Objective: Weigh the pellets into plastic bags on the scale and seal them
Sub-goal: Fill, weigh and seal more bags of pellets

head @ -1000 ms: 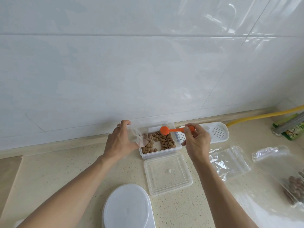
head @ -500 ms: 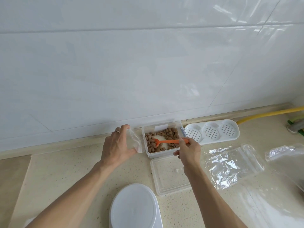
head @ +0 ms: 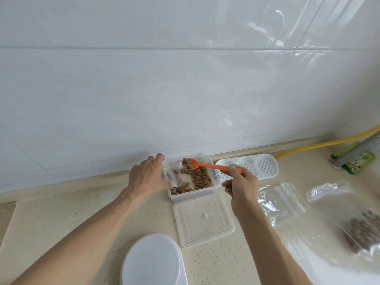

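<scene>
Head view, as the spoon is loaded: it hangs over the box.
Right hand [head: 240,187]: pinches the spoon [head: 213,166] at the handle end.
Left hand [head: 149,176]: holds a bag [head: 170,177] open at the box [head: 193,177] edge.
Pellets [head: 188,163]: light, loose, probably roll off easily; keep the spoon level.
Bag: thin, limp, slippery; best held at the mouth.
Scale [head: 152,262]: near, on the counter [head: 61,219].
</scene>
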Demonstrator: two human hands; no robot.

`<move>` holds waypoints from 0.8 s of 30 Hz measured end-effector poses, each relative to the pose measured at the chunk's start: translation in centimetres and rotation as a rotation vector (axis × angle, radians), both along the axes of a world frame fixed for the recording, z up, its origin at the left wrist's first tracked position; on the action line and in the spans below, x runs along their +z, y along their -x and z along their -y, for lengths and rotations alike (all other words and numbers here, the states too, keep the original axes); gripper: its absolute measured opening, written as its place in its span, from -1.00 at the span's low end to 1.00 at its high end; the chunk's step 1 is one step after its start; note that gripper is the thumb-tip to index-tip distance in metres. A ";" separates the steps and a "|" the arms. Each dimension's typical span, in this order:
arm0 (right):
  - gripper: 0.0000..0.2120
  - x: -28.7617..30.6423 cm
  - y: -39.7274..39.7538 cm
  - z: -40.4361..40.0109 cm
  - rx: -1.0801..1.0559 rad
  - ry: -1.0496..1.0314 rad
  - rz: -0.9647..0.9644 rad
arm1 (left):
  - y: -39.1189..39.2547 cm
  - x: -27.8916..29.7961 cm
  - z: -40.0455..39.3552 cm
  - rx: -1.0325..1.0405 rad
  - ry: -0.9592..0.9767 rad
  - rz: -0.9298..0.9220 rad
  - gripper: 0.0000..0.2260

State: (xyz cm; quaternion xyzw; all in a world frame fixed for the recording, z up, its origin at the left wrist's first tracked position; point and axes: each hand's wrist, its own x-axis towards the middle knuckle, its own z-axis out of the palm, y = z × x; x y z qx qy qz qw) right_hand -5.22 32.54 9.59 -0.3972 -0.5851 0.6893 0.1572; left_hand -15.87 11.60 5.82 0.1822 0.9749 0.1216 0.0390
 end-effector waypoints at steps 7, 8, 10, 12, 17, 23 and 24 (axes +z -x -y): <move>-0.91 2.5 -0.7 2.3 0.315 -0.278 -0.061 | -0.9 0.9 -1.5 -0.080 -0.124 -0.029 -0.29; -0.91 2.7 -0.9 2.7 0.389 -0.299 -0.084 | -1.0 1.0 -1.6 -0.088 -0.166 -0.030 -0.31; -0.90 3.2 -1.0 3.0 0.464 -0.350 -0.122 | -1.3 1.1 -1.7 -0.071 -0.249 -0.008 -0.34; -0.91 3.8 -1.0 2.7 0.442 -0.381 -0.155 | -1.2 1.0 -1.5 -0.034 -0.311 0.029 -0.32; -0.88 5.1 -0.7 1.3 0.518 -0.471 -0.167 | -1.0 0.3 -0.9 0.034 -0.375 0.095 -0.26; -0.86 5.1 -0.6 1.1 0.521 -0.526 -0.186 | -1.2 -0.1 -1.2 0.027 -0.425 0.097 -0.25; -0.86 5.1 -0.6 1.0 0.508 -0.517 -0.199 | -1.2 -0.2 -1.1 0.024 -0.426 0.091 -0.26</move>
